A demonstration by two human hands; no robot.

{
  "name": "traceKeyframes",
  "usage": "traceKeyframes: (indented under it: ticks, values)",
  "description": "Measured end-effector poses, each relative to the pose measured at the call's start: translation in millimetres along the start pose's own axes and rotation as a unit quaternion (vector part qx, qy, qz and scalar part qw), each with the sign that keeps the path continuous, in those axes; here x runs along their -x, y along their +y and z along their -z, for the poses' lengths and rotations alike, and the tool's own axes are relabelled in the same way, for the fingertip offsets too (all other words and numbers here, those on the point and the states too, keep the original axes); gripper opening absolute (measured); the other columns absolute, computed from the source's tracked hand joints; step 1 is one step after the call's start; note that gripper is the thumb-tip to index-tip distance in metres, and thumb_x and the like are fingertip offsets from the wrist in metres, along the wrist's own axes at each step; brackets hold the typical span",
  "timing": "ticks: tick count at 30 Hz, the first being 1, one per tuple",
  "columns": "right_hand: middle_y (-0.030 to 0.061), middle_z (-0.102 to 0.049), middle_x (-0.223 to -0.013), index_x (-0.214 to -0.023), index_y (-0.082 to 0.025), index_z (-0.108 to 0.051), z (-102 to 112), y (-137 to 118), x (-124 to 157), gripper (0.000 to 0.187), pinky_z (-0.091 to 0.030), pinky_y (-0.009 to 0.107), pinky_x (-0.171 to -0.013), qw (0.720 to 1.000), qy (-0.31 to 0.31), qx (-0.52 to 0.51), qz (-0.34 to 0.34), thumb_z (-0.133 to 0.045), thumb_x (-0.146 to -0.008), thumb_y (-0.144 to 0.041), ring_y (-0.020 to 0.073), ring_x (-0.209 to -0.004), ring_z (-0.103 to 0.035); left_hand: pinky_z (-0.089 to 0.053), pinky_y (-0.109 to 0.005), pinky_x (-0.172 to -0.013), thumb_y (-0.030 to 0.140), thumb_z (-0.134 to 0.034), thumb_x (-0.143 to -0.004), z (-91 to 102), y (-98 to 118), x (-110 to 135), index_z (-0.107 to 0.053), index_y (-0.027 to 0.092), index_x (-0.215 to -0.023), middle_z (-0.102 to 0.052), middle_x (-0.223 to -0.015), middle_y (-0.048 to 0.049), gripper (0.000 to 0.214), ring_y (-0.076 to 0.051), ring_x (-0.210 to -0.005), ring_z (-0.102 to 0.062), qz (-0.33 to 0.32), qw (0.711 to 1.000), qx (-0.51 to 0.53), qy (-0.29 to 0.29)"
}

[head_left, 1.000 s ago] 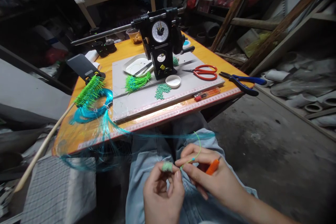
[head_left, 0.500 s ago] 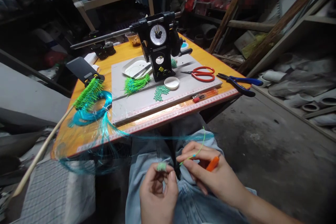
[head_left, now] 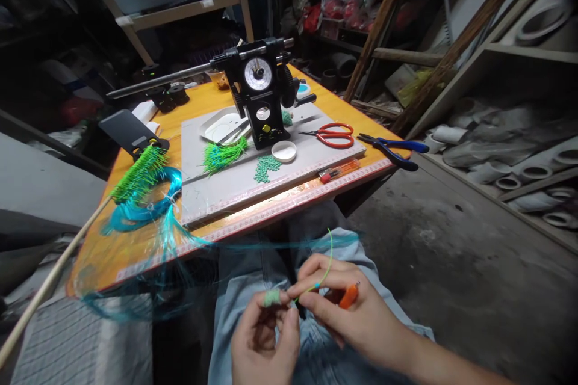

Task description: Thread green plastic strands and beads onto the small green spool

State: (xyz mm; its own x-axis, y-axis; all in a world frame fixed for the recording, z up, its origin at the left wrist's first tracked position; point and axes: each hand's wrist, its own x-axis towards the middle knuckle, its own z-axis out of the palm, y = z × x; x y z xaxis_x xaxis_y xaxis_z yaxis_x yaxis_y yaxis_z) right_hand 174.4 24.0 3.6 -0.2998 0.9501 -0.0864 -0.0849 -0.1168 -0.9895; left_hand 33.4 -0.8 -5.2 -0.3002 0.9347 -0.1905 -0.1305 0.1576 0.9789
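My right hand (head_left: 347,307) is closed. Its thumb and forefinger pinch a thin bright-green line (head_left: 331,252) with a small blue knot or bead on it, and the line's free end curves upward. An orange-handled tool (head_left: 349,296) is tucked in the same hand, its working end hidden. My left hand (head_left: 266,337) has its fingers curled, with green tape (head_left: 271,297) wrapped round one finger. Its fingertips almost meet those of my right hand above my lap. Whatever they pinch is too fine to make out. Thin blue strands (head_left: 271,246) stretch across my knees behind both hands.
On the orange table (head_left: 203,93) stands a black winding machine with a dial (head_left: 258,73). Around it lie red scissors (head_left: 335,135), blue-handled pliers (head_left: 397,147), green beads (head_left: 266,168), a white dish (head_left: 283,151), green tied bundles (head_left: 223,155) and a blue line coil (head_left: 149,207).
My right hand has moved left and down, bringing the green line's lower end against my left fingertips. The whole view has shifted slightly, with the table lower and further left.
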Motion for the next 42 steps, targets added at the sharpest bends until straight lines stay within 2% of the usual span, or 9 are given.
traceKeyframes:
  ticks: [8,13,16,19,22,27,30,36,42]
  values:
    - [0.0044,-0.060,-0.087,-0.095,-0.026,-0.078,-1.9,-4.6,0.0,0.016,-0.040,0.017,-0.047,0.997,0.016,0.060,0.056,-0.064,-0.087,-0.028,0.0103,-0.066,-0.055,-0.048,-0.019,-0.048,0.045,-0.084,-0.057,0.9,5.2,1.2,-0.065,0.017,-0.060,-0.062,-0.055,-0.0011,0.035,-0.013,-0.049,-0.058,0.018,1.000,-0.014,-0.002]
    - [0.0050,-0.061,-0.087,-0.098,-0.025,-0.077,-1.0,-7.4,0.1,0.018,-0.042,0.021,-0.055,0.994,0.013,0.085,0.067,-0.062,-0.088,-0.027,0.0121,-0.071,-0.057,-0.050,-0.021,-0.051,0.047,-0.084,-0.056,0.4,6.5,2.1,-0.071,0.015,-0.069,-0.066,-0.058,-0.0033,0.037,-0.014,-0.052,-0.061,0.054,0.998,-0.001,-0.020]
    - [0.0055,-0.061,-0.086,-0.101,-0.024,-0.076,-0.4,-5.8,0.9,0.019,-0.045,0.023,-0.058,0.990,0.004,0.107,0.095,-0.063,-0.087,-0.025,0.0133,-0.073,-0.058,-0.046,-0.018,-0.045,0.047,-0.083,-0.059,1.8,6.9,1.5,-0.068,0.015,-0.065,-0.062,-0.053,-0.0008,0.036,-0.011,-0.045,-0.055,0.066,0.997,0.014,-0.031]
    - [0.0028,-0.057,-0.081,-0.111,-0.023,-0.072,0.5,-1.7,1.6,0.026,-0.043,0.019,-0.046,0.999,0.001,0.028,0.038,-0.060,-0.089,-0.033,0.0087,-0.057,-0.054,-0.044,-0.018,-0.044,0.045,-0.083,-0.060,2.7,7.5,1.3,-0.064,0.016,-0.061,-0.060,-0.052,0.0004,0.034,-0.010,-0.043,-0.053,0.049,0.998,0.013,-0.021]
    - [-0.0028,-0.046,-0.071,-0.111,-0.021,-0.071,1.6,1.6,1.1,0.033,-0.031,0.013,-0.030,0.994,0.005,-0.105,-0.037,-0.053,-0.092,-0.042,0.0009,-0.037,-0.039,-0.047,-0.019,-0.048,0.039,-0.082,-0.061,0.8,8.1,2.2,-0.063,0.017,-0.061,-0.061,-0.055,-0.0003,0.030,-0.011,-0.048,-0.055,0.021,1.000,0.001,-0.012]
    - [-0.0030,-0.045,-0.072,-0.095,-0.019,-0.075,0.1,3.0,-0.9,0.029,-0.029,0.011,-0.029,0.988,0.018,-0.148,-0.051,-0.058,-0.090,-0.041,-0.0006,-0.037,-0.037,-0.044,-0.015,-0.048,0.021,-0.076,-0.063,-11.2,7.4,4.3,-0.067,0.018,-0.075,-0.060,-0.056,0.0022,0.015,-0.009,-0.048,-0.054,0.005,0.999,-0.008,-0.031]
    - [-0.0018,-0.047,-0.076,-0.094,-0.018,-0.076,-3.2,4.6,-0.4,0.029,-0.030,0.011,-0.030,0.985,0.024,-0.160,-0.057,-0.060,-0.088,-0.041,-0.0009,-0.038,-0.038,-0.039,-0.016,-0.041,0.018,-0.068,-0.068,-18.9,5.5,4.8,-0.064,0.019,-0.070,-0.057,-0.055,0.0022,0.004,-0.010,-0.046,-0.052,-0.011,0.998,-0.049,-0.045]
    - [-0.0064,-0.042,-0.048,-0.089,-0.016,-0.076,-13.8,7.2,2.9,0.030,-0.024,0.011,-0.031,0.956,0.047,-0.281,-0.073,-0.061,-0.087,-0.042,0.0007,-0.032,-0.035,-0.049,-0.023,-0.053,0.015,-0.062,-0.073,-22.0,1.2,7.4,-0.058,0.021,-0.068,-0.061,-0.059,0.0004,0.008,-0.015,-0.052,-0.060,-0.132,0.981,-0.139,-0.037]
    - [-0.0048,-0.048,-0.056,-0.087,-0.017,-0.076,-13.3,4.4,0.5,0.027,-0.028,0.011,-0.030,0.934,0.047,-0.344,-0.082,-0.065,-0.084,-0.041,-0.0003,-0.033,-0.034,-0.048,-0.022,-0.054,0.009,-0.062,-0.067,-19.5,2.3,8.4,-0.057,0.022,-0.066,-0.060,-0.058,0.0023,0.015,-0.014,-0.053,-0.060,-0.148,0.981,-0.124,-0.023]
